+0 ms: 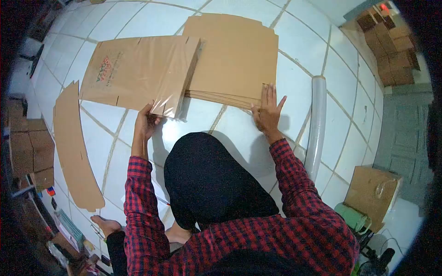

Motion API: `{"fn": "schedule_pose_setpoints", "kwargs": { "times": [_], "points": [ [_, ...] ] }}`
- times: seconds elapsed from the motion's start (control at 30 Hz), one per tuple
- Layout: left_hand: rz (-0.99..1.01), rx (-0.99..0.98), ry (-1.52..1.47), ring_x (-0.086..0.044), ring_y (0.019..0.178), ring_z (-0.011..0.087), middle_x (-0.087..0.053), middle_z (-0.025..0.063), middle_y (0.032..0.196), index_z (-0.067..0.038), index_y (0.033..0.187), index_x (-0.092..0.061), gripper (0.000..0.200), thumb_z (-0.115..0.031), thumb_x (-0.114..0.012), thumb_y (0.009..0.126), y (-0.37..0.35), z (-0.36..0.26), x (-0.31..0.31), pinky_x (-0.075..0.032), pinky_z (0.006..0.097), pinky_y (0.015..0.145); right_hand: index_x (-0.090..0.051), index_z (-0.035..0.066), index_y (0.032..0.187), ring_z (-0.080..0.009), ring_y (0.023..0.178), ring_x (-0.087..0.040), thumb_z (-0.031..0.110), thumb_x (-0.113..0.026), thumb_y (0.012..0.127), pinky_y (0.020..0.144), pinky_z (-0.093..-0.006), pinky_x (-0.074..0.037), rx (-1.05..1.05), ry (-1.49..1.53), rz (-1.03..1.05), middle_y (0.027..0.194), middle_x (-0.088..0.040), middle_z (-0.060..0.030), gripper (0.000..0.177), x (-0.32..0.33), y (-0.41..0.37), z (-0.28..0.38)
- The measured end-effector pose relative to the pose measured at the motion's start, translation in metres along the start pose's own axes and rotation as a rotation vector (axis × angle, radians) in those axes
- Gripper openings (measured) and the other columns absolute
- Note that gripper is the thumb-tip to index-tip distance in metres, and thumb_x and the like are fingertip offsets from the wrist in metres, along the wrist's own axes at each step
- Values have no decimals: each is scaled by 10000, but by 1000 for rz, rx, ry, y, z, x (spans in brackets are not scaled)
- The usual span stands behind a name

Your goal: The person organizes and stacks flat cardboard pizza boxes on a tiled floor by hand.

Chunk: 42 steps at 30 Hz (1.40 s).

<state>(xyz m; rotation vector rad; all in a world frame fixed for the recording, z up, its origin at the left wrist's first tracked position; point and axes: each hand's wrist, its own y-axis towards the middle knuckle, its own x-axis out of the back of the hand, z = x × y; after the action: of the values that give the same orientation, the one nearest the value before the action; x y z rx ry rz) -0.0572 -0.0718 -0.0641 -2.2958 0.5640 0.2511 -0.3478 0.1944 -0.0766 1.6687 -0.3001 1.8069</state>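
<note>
At eleven o'clock the left hand (pixel 146 120) pinches the plastic-wrapped cardboard sheet (pixel 138 69) at its corner; at one o'clock the right hand (pixel 266 112) lies flat, fingers spread, on the cardboard stack (pixel 235 55)

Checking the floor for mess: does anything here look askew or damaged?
Only small things. The plastic wrap hangs loose off the end of the printed cardboard bundle, where the left hand grips it. The plain cardboard stack under the right hand is slightly fanned along its near edge. No tears show.
</note>
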Motion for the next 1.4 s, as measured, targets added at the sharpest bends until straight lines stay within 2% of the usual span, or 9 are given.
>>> {"fn": "schedule_pose_setpoints", "kwargs": {
  "times": [0.27,0.37,0.5,0.57,0.7,0.77,0.87,1.23,1.4],
  "points": [
    [-30,-16,-55,-471,442,119,-554,63,573,-46,720,-578,341,-349,-515,862,14,25,-16,-356,243,406,-279,-87,1350,-407,1317,-227,360,-569,780,1099,-470,-128,211,111,-121,1401,-290,-261,780,-33,-4,-16],
    [-60,-137,-77,-543,462,138,-586,104,610,-3,727,-589,393,-381,-564,833,13,39,-38,-420,269,376,-303,48,1390,-387,1321,-201,224,-598,794,1095,-464,-132,203,147,3,1415,-255,-250,689,-3,-4,10],
    [-227,-264,729,-652,688,337,-644,235,792,64,777,-635,607,-537,-554,791,-12,20,-17,-514,434,624,-331,94,1393,-387,1314,-204,311,-533,855,1088,-484,-125,265,58,33,1430,-226,-230,614,4,-3,19],
    [-548,-306,914,-611,879,380,-634,242,887,35,826,-648,633,-590,-579,761,-30,9,21,-484,467,745,-273,148,1424,-381,1336,-179,379,-471,890,1070,-555,-90,152,-55,140,1445,-200,-225,614,8,-1,20],
    [-1218,-1002,682,-539,900,336,-561,164,970,-33,976,-562,412,-274,-711,676,-107,4,201,-434,438,807,-192,190,1449,-373,1357,-148,427,-418,906,1031,-634,-36,159,-140,185,1462,-165,-221,634,7,0,17],
    [-1452,-360,1242,-505,1003,334,-489,213,1142,16,1165,-471,631,-304,-713,677,-141,38,360,-417,444,874,-141,232,1456,-347,1377,-105,470,-335,928,1011,-659,5,115,-268,229,1477,-142,-205,611,7,0,18],
    [-1684,289,672,-371,1189,425,-407,246,1268,51,1320,-311,915,-414,-738,659,-229,29,388,-373,483,966,-121,228,1459,-343,1384,-78,484,-324,930,997,-670,33,134,-279,250,1484,-119,-203,621,5,1,15],
    [-1848,169,183,-390,1199,398,-423,239,1260,73,1237,-379,864,-260,-787,552,-242,27,425,-373,445,980,-70,237,1462,-328,1392,-30,521,-347,911,988,-677,44,63,-286,321,1497,-37,-201,678,2,3,9],
    [-1519,63,145,-408,1184,366,-461,244,1213,44,1053,-568,638,-310,-768,562,-251,31,429,-374,431,973,-88,219,1462,-339,1389,-23,511,-349,918,987,-684,27,54,-284,309,1498,-58,-186,670,5,2,13]
  ]
}}
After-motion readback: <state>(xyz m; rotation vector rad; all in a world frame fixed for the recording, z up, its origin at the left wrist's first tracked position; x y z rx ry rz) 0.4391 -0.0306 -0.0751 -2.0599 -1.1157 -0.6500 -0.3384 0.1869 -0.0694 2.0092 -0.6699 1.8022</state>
